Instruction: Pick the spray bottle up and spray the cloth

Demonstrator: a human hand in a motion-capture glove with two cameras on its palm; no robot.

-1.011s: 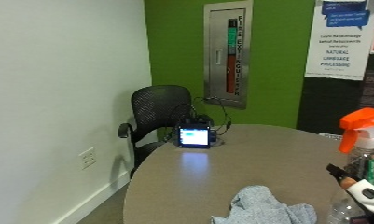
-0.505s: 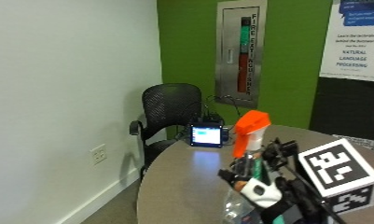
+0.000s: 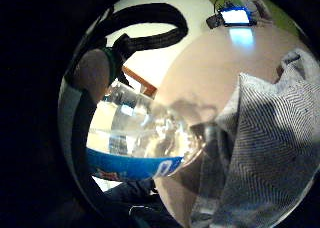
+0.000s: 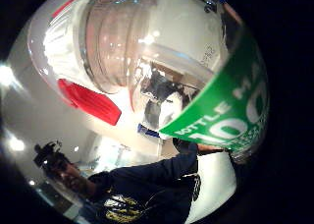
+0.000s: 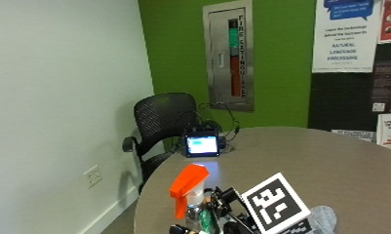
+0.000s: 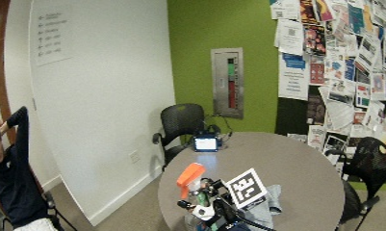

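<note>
We hold the spray bottle (image 5: 190, 195) in the gloved right hand (image 6: 208, 211), fingers curled round it, above the table (image 5: 324, 161); cloth (image 5: 320, 218) at 3 o'clock. Aim nozzle at cloth, then squeeze.

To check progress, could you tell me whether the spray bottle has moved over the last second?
Yes: the spray bottle has shifted leftward, from well right of the lit screen to directly before it.

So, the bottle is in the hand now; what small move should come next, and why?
Probably turn the spray bottle toward the cloth before squeezing. The gloved right hand holds it upright above the table, but its orange nozzle points down and away from the cloth, which lies beside the hand.
</note>
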